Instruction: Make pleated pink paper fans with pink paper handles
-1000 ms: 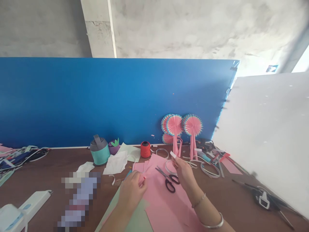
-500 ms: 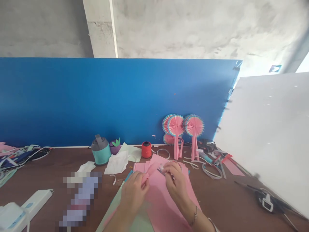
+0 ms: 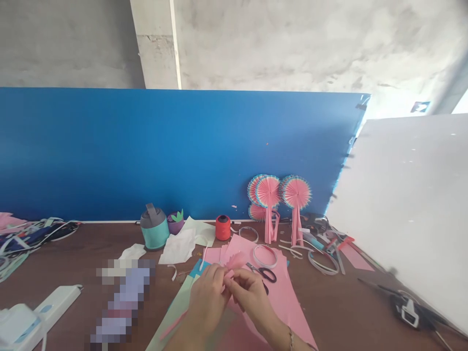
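Observation:
A small piece of fanned pink paper [image 3: 237, 260] is pinched between both hands above the paper stack. My left hand [image 3: 210, 291] is closed on its lower left part, partly hiding it. From the right, my right hand [image 3: 252, 291] grips the same piece with thumb and fingers, close against the left. Black-handled scissors [image 3: 269, 275] lie just beyond the right hand on the pink paper sheets [image 3: 285, 302]; part of one handle is hidden. A roll of narrow white tape [image 3: 265, 256] rests flat behind the scissors.
Pink pleated paper fans [image 3: 268, 191] lean on the blue partition [image 3: 164, 151]. A red spool of thread [image 3: 223, 228], a teal pot [image 3: 155, 229] and white tissue [image 3: 178, 246] stand or lie along the back. At left is a power strip [image 3: 54, 312]; at right, a glue gun [image 3: 407, 312].
The scissors, earlier at my right hand, now lie on the pink sheets. My right hand has moved down and left to meet the left hand at the folded pink paper.

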Action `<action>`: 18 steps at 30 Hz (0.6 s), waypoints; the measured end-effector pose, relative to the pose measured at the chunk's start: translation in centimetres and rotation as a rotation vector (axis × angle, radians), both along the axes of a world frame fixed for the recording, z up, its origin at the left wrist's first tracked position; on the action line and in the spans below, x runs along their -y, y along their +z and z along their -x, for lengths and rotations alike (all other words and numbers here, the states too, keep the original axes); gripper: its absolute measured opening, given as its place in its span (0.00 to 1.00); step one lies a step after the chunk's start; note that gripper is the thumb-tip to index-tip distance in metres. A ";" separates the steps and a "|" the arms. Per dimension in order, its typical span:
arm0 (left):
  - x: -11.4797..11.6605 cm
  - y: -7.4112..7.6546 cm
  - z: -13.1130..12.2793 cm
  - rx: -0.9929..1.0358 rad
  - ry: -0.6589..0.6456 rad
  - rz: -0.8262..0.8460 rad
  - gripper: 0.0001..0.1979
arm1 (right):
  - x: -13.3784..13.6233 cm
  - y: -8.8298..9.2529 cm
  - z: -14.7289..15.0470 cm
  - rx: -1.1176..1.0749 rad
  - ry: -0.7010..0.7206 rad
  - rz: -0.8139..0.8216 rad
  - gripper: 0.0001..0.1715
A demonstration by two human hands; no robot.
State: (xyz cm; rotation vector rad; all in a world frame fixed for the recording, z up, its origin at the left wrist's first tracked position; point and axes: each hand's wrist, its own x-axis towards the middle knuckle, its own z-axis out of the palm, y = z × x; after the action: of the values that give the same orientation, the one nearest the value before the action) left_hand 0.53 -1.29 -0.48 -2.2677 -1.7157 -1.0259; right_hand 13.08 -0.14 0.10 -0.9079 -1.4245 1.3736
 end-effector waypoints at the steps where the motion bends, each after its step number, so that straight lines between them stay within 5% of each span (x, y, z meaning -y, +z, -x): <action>1: 0.0 0.1 0.0 0.010 0.012 0.027 0.10 | -0.1 -0.1 0.0 -0.033 0.038 0.009 0.20; 6: -0.1 0.5 0.2 0.041 0.059 0.114 0.10 | -0.4 -0.7 -0.1 -0.159 0.127 0.044 0.22; 13: -0.1 0.4 0.4 0.113 -0.060 0.139 0.09 | -0.7 0.2 -1.3 -0.112 0.315 0.116 0.24; 18: -0.1 0.5 0.3 0.112 -0.149 0.140 0.09 | -0.7 0.1 -1.4 -0.083 0.264 0.123 0.22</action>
State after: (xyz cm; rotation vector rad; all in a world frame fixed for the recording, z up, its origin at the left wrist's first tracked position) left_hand 0.18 -1.19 -0.02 -2.5038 -1.7334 -1.1134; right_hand 14.45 0.56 0.23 -0.7495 -1.4468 1.6915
